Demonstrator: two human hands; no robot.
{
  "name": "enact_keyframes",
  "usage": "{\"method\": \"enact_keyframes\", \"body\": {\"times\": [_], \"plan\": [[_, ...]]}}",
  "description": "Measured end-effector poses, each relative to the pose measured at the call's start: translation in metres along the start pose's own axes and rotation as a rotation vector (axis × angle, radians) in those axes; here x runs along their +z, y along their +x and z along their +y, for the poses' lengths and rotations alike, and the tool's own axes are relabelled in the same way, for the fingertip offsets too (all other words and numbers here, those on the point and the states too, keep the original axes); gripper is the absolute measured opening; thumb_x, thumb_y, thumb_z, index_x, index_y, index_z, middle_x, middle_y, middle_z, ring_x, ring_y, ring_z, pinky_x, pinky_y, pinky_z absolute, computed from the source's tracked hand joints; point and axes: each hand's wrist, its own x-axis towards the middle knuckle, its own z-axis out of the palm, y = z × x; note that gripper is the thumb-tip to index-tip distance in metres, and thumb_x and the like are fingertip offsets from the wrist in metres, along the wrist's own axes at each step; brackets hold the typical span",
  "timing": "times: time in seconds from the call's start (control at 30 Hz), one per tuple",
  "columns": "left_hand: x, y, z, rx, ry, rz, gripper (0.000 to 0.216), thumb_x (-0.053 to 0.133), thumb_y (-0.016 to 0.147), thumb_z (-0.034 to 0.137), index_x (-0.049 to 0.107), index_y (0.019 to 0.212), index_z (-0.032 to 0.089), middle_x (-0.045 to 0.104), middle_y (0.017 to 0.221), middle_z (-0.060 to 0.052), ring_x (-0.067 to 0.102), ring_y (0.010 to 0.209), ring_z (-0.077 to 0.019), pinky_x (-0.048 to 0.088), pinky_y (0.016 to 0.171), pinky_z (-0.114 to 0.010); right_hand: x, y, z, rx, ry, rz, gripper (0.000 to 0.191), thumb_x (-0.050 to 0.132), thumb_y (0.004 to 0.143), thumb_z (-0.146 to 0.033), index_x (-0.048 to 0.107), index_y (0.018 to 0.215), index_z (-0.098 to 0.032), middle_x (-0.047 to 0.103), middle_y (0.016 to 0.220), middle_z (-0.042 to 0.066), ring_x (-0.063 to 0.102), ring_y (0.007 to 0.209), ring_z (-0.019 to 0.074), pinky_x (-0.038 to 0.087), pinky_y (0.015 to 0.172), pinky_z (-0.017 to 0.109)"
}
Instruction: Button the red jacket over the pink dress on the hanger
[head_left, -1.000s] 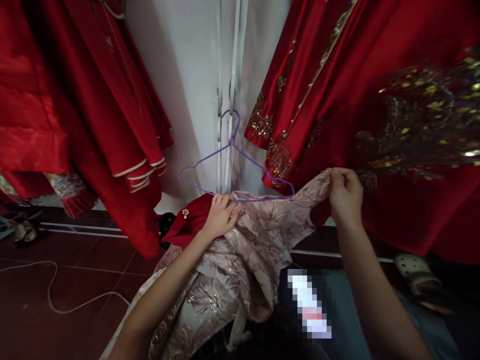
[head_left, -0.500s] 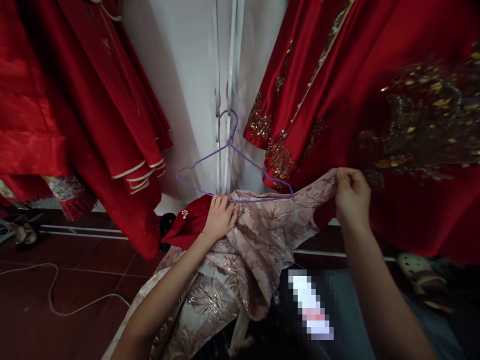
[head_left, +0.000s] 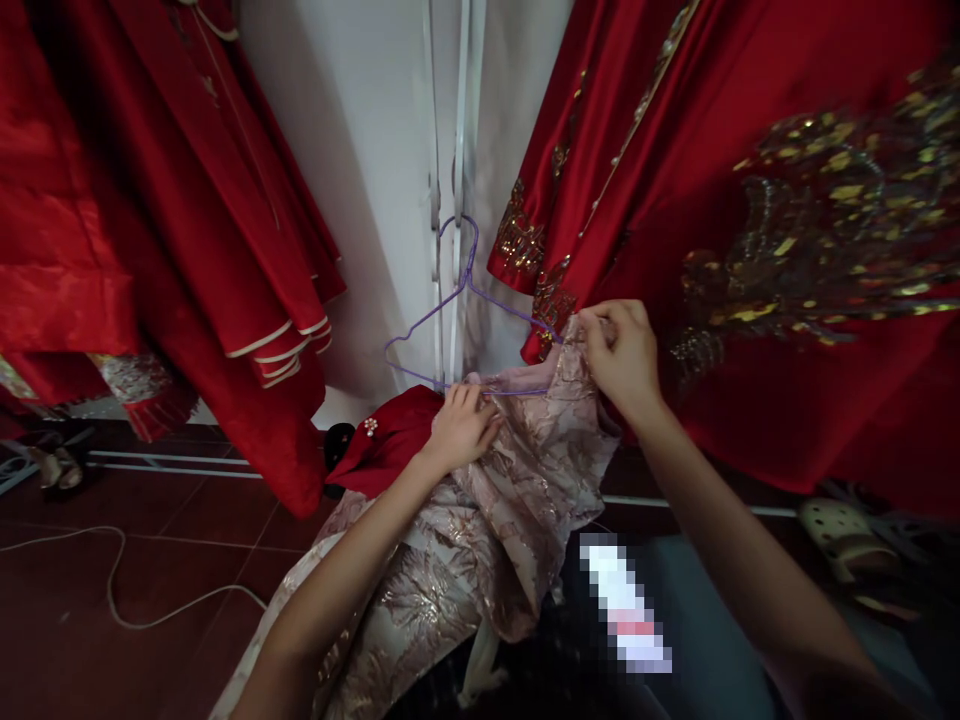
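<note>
A pale pink brocade dress [head_left: 427,580] with gold floral pattern and a dark red part [head_left: 397,430] with a pearl ornament drapes below a purple wire hanger [head_left: 429,315]. My left hand [head_left: 465,428] is closed on the dress's upper edge, beside the hanger's lower bar. Farther right, my right hand [head_left: 624,350] pinches the dress's shoulder edge, which is pulled up over the hanger's right end. That end of the hanger is hidden behind the fabric. The hanger's left end is bare, and its hook stands at the white metal uprights [head_left: 437,90].
Red garments [head_left: 232,200] hang on the left. More red garments [head_left: 750,80] with gold embroidery hang on the right. A white cable [head_left: 112,590] lies on the tiled floor. A pale clog [head_left: 840,530] sits at lower right; a pixelated patch covers something near the lower middle.
My right hand has moved left and up, bringing the dress's shoulder edge over the hanger's right end. My left hand and the hanger have shifted slightly right.
</note>
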Motion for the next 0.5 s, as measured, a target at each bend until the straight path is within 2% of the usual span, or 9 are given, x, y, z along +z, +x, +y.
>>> {"method": "enact_keyframes", "body": {"times": [0.17, 0.3, 0.4, 0.5], "plan": [[-0.004, 0.016, 0.022, 0.044, -0.239, -0.055, 0.026, 0.039, 0.091, 0.038, 0.060, 0.088, 0.021, 0.052, 0.115, -0.007, 0.045, 0.110, -0.0205, 0.034, 0.096, -0.039, 0.002, 0.001, 0.002, -0.023, -0.141, 0.009, 0.027, 0.039, 0.090, -0.038, 0.058, 0.086, -0.020, 0.060, 0.087, 0.008, 0.055, 0.087, 0.0238, 0.038, 0.081, 0.040], [-0.015, 0.011, 0.018, -0.002, -0.357, -0.007, 0.027, 0.038, 0.092, 0.036, 0.059, 0.091, 0.020, 0.054, 0.117, -0.005, 0.045, 0.112, -0.0179, 0.031, 0.099, -0.036, 0.005, -0.002, 0.005, -0.023, -0.133, -0.066, 0.026, 0.045, 0.087, -0.045, 0.056, 0.081, -0.022, 0.064, 0.080, 0.005, 0.057, 0.078, 0.0226, 0.037, 0.077, 0.038], [-0.027, -0.001, -0.006, -0.035, -0.361, 0.029, 0.027, 0.037, 0.093, 0.034, 0.059, 0.094, 0.020, 0.052, 0.122, -0.006, 0.045, 0.113, -0.0178, 0.032, 0.101, -0.035, 0.009, -0.004, 0.003, -0.012, -0.107, -0.075, 0.028, 0.049, 0.084, -0.048, 0.055, 0.076, -0.022, 0.064, 0.076, 0.003, 0.056, 0.074, 0.0207, 0.036, 0.074, 0.036], [-0.038, -0.024, -0.056, -0.200, -0.232, 0.111, 0.029, 0.038, 0.092, 0.036, 0.061, 0.087, 0.019, 0.050, 0.122, -0.008, 0.043, 0.114, -0.0209, 0.033, 0.099, -0.037, 0.010, 0.002, 0.005, -0.001, -0.115, -0.049, 0.030, 0.049, 0.084, -0.048, 0.054, 0.072, -0.021, 0.062, 0.071, 0.003, 0.055, 0.071, 0.0203, 0.036, 0.074, 0.036]]}}
